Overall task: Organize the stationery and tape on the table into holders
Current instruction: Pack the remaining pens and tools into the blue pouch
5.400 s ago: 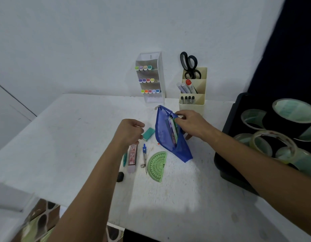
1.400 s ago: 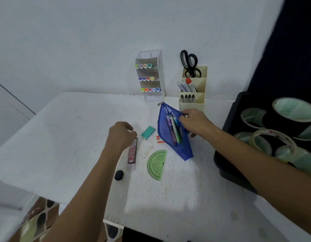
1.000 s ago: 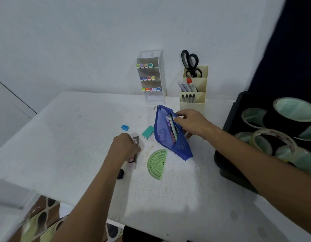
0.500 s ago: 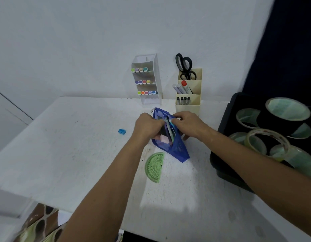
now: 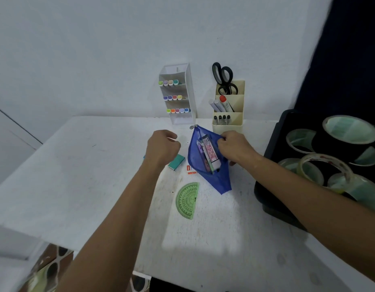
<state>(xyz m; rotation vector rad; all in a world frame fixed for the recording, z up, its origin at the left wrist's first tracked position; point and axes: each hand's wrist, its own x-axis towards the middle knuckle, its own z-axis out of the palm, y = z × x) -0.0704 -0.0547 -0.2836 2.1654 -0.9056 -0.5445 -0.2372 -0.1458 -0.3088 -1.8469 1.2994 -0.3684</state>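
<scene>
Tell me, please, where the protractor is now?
The protractor lies flat on the table, just in front of the blue pouch, between the two forearms.

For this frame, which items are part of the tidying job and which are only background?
Part of the job:
- blue mesh pouch, its mouth held by the right hand
- pink case inside the pouch
- green protractor, teal eraser, small red-and-white box
- tape rolls in the black tray
- marker rack, cream holder

Background:
- patterned thing below the table edge
</scene>
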